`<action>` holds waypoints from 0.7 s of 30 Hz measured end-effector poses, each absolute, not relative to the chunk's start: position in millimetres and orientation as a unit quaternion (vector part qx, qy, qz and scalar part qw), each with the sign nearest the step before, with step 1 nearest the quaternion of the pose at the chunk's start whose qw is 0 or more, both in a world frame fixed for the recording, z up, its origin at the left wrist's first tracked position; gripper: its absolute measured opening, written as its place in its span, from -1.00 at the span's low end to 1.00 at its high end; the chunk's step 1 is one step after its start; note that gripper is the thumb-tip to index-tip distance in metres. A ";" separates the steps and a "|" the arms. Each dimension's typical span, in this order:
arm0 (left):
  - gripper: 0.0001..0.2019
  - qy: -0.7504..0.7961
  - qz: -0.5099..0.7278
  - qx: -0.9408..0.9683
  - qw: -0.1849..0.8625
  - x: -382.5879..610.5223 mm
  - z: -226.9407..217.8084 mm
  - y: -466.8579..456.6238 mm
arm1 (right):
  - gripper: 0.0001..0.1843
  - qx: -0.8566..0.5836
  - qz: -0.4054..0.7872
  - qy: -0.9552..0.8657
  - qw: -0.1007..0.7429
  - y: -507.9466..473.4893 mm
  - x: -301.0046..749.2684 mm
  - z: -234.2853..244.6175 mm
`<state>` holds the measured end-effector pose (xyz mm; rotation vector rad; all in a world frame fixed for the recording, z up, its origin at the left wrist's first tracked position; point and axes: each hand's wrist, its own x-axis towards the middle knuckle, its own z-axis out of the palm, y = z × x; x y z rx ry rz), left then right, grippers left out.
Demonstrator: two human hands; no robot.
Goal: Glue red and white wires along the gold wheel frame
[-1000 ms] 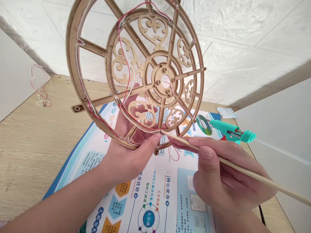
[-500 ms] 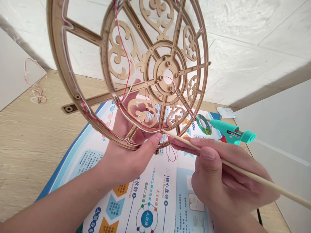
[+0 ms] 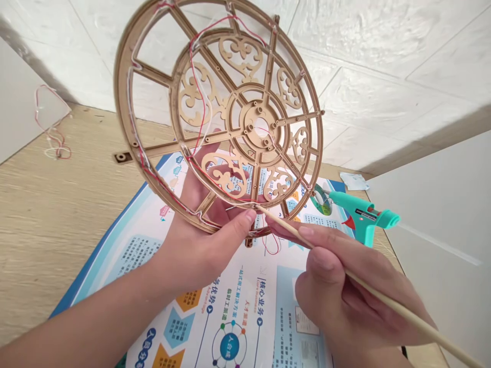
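A round gold-brown openwork frame (image 3: 176,79) with spokes and scroll ornaments stands tilted in my left hand (image 3: 207,245). That hand grips its lower edge, fingers behind and thumb in front. Red and white wires (image 3: 199,97) lie along the grooves of its rings, with a loose stretch hanging across the upper left. My right hand (image 3: 356,291) holds a thin wooden stick (image 3: 387,301) like a pen. The stick's tip touches the wires on the inner ring at the lower spoke, beside my left thumb. A small red wire loop (image 3: 272,245) dangles below the frame.
A teal glue gun (image 3: 364,212) lies to the right, past my right hand. Under my hands is a printed poster (image 3: 245,276) on a wooden table (image 3: 92,168). Loose wires (image 3: 57,143) lie at the left, a white packet (image 3: 353,181) at the back right, against a pale wall.
The frame has tilted back and appears lower and smaller, so more of its top rim shows. The stick tip stays at the same spot on the wires; my right hand has shifted slightly.
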<state>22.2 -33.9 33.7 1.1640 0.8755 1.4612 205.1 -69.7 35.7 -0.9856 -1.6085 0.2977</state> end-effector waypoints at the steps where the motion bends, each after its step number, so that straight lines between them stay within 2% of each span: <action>1: -0.47 0.363 0.606 0.489 0.512 22.2 33.6 -34.0 | -0.52 -0.412 0.102 -0.692 0.584 -68.8 202.2 36.1; 4: -0.56 0.348 0.588 0.516 0.517 22.6 35.6 -34.0 | -0.51 -0.392 0.058 -0.680 0.616 -65.5 193.4 36.6; 10: -0.58 0.342 0.571 0.524 0.532 22.3 34.4 -36.0 | -0.65 -0.416 0.114 -0.627 0.649 -63.1 185.7 38.0; 16: -0.53 0.351 0.572 0.539 0.509 22.7 29.2 -35.9 | -0.75 -0.434 0.179 -0.608 0.640 -64.4 183.7 42.6; 21: -0.62 0.370 0.566 0.583 0.450 23.7 32.3 -32.7 | -0.75 -0.435 0.175 -0.619 0.630 -63.9 183.4 44.1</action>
